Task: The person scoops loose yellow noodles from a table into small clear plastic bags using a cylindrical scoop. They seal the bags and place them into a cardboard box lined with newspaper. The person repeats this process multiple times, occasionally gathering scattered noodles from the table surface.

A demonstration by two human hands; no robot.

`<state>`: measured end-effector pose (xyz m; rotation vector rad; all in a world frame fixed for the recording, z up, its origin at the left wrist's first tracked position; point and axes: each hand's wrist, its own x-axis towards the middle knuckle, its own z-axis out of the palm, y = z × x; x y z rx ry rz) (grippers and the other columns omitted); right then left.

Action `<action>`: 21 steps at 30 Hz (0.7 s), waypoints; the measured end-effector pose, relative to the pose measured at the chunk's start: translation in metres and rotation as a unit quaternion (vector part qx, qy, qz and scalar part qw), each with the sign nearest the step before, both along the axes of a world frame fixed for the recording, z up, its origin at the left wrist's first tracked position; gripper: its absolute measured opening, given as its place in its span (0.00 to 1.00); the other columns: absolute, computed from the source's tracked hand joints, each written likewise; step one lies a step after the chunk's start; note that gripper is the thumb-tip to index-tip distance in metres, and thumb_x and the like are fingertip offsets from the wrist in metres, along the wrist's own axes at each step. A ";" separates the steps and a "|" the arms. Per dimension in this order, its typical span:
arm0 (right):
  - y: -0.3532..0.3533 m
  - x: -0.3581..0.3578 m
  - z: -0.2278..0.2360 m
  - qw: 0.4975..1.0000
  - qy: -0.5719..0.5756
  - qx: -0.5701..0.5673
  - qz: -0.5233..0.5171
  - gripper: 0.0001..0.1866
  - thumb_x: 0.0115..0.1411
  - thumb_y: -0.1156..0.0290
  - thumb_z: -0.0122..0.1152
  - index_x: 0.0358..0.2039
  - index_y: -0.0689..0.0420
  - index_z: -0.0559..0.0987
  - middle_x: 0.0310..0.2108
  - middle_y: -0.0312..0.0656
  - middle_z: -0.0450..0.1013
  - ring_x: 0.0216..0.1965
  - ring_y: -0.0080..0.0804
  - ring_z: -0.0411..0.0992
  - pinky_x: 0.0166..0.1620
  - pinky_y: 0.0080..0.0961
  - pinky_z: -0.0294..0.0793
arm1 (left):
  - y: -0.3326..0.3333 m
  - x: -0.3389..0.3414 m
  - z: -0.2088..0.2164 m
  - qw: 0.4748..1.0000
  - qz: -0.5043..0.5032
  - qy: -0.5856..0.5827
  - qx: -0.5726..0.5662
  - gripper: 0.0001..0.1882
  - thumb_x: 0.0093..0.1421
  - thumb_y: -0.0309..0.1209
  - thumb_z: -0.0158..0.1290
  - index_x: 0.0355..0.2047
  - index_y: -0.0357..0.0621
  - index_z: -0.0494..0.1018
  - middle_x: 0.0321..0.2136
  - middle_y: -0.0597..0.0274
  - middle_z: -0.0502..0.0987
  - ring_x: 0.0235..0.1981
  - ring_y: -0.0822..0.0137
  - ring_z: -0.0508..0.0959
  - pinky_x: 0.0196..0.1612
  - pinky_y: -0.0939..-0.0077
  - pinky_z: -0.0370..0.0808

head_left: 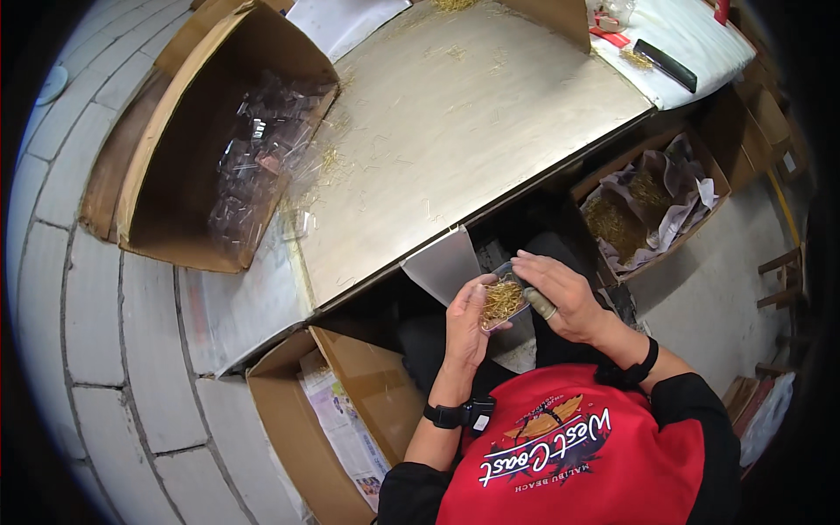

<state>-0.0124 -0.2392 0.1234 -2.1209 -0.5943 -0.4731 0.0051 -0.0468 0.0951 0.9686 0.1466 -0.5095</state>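
A small clear plastic box (506, 303) filled with thin gold-coloured wire pieces is held in front of my body, just off the table's near edge. My left hand (467, 325) grips its left side, thumb along the near wall and fingers underneath. On the other side my right hand (567, 299) holds the box's right edge, its fingers stretched over the far corner. A tan cover wraps my right thumb (541, 304). The exact kind of the wire pieces is too small to tell, and the fingers under the box are hidden.
Scattered gold wire pieces lie on the pale table (420, 157). A tilted cardboard box (175, 175) with clear plastic boxes (271, 140) stands at the left. Below are a paper-lined carton of gold pieces (647, 188) and a carton holding newspaper (341, 411). A black-handled tool (667, 66) lies far right.
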 end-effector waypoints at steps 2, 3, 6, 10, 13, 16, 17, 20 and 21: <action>0.005 0.000 0.007 0.998 -0.009 -0.068 0.013 0.22 0.55 0.72 0.57 0.51 0.62 0.70 0.52 0.50 0.68 0.56 0.45 0.65 0.58 0.41 0.63 | 0.002 0.000 0.007 1.000 0.007 0.007 -0.026 0.18 0.67 0.37 0.40 0.49 0.37 0.67 0.40 0.56 0.75 0.36 0.67 0.80 0.28 0.73 0.82; 0.008 0.000 0.009 0.995 -0.014 -0.102 0.019 0.23 0.55 0.71 0.58 0.52 0.62 0.69 0.53 0.49 0.67 0.58 0.44 0.64 0.59 0.42 0.61 | 0.003 -0.001 0.009 0.999 0.011 0.011 -0.039 0.18 0.68 0.37 0.39 0.49 0.37 0.67 0.40 0.56 0.75 0.36 0.67 0.79 0.28 0.73 0.82; 0.017 -0.002 -0.001 0.977 -0.006 -0.198 0.079 0.25 0.56 0.66 0.57 0.54 0.60 0.67 0.56 0.47 0.65 0.61 0.41 0.60 0.62 0.43 0.54 | 0.007 -0.001 -0.001 0.999 0.028 -0.031 -0.004 0.19 0.68 0.39 0.38 0.50 0.37 0.66 0.40 0.58 0.75 0.37 0.68 0.79 0.29 0.73 0.81; 0.023 0.002 0.005 0.973 0.011 -0.223 0.063 0.28 0.57 0.62 0.56 0.56 0.61 0.65 0.59 0.48 0.62 0.63 0.41 0.57 0.63 0.49 0.50 | 0.011 -0.004 0.003 0.999 0.046 -0.008 -0.004 0.17 0.67 0.35 0.40 0.49 0.34 0.67 0.39 0.55 0.75 0.34 0.66 0.79 0.29 0.72 0.80; 0.030 0.011 0.004 0.973 0.031 -0.200 0.107 0.28 0.58 0.62 0.56 0.56 0.62 0.65 0.59 0.50 0.61 0.63 0.43 0.56 0.63 0.49 0.51 | 0.021 -0.004 -0.005 0.997 0.055 0.012 0.049 0.15 0.66 0.32 0.43 0.48 0.35 0.68 0.38 0.56 0.75 0.33 0.67 0.79 0.26 0.75 0.80; 0.032 0.045 0.021 0.993 -0.013 -0.082 0.085 0.28 0.54 0.75 0.58 0.57 0.60 0.65 0.57 0.51 0.63 0.61 0.47 0.59 0.63 0.40 0.56 | 0.059 -0.009 0.002 0.996 -0.018 0.014 0.090 0.13 0.64 0.30 0.45 0.45 0.35 0.71 0.35 0.57 0.76 0.30 0.68 0.79 0.24 0.77 0.79; 0.035 0.066 0.031 0.997 -0.002 -0.049 0.059 0.27 0.54 0.77 0.58 0.56 0.62 0.66 0.56 0.54 0.63 0.59 0.50 0.61 0.61 0.37 0.60 | 0.077 -0.013 0.001 0.992 -0.053 0.012 0.116 0.14 0.64 0.31 0.45 0.45 0.36 0.71 0.35 0.57 0.76 0.31 0.68 0.79 0.23 0.77 0.79; 0.051 0.152 0.032 0.991 0.083 -0.103 -0.023 0.25 0.62 0.63 0.50 0.56 0.63 0.63 0.58 0.58 0.60 0.60 0.51 0.57 0.60 0.37 0.60 | 0.117 -0.026 -0.029 0.987 -0.088 0.040 0.127 0.16 0.66 0.36 0.43 0.45 0.37 0.72 0.34 0.57 0.77 0.32 0.69 0.79 0.23 0.78 0.79; 0.062 0.185 0.036 0.980 0.136 -0.141 -0.018 0.27 0.63 0.59 0.47 0.58 0.62 0.62 0.61 0.58 0.55 0.61 0.52 0.56 0.61 0.39 0.59 | 0.125 -0.031 -0.039 0.988 -0.073 0.052 0.125 0.18 0.66 0.39 0.41 0.45 0.38 0.72 0.35 0.57 0.78 0.34 0.68 0.80 0.23 0.78 0.80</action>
